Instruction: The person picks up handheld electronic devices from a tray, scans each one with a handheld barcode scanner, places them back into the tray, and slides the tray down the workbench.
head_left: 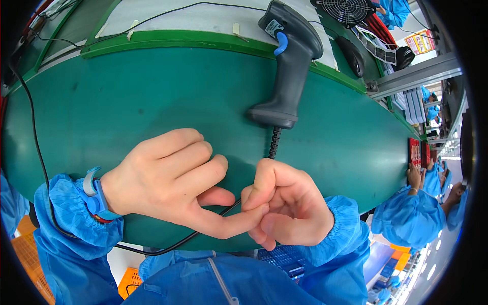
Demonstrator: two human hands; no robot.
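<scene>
My left hand (170, 178) is over the green tabletop (168, 96), its index finger stretched toward my right hand and the other fingers loosely bent. Its thumb stands apart below, and no object shows in it. My right hand (290, 203) is closed in a pinch, its fingertips meeting my left index fingertip. Whatever lies between them, if anything, is hidden. A dark grey barcode scanner (290, 71) with a blue trigger lies just beyond my right hand. Its black cable (274, 142) passes behind that hand. A blue wrist strap (95, 198) circles my left wrist.
A green-edged ledge (183, 39) covered in white runs along the back. A computer mouse (351, 57) and a round fan guard (348, 10) are at back right, near a metal post (417, 76). A co-worker's blue sleeve (412, 216) and a red tray (415, 152) appear at right.
</scene>
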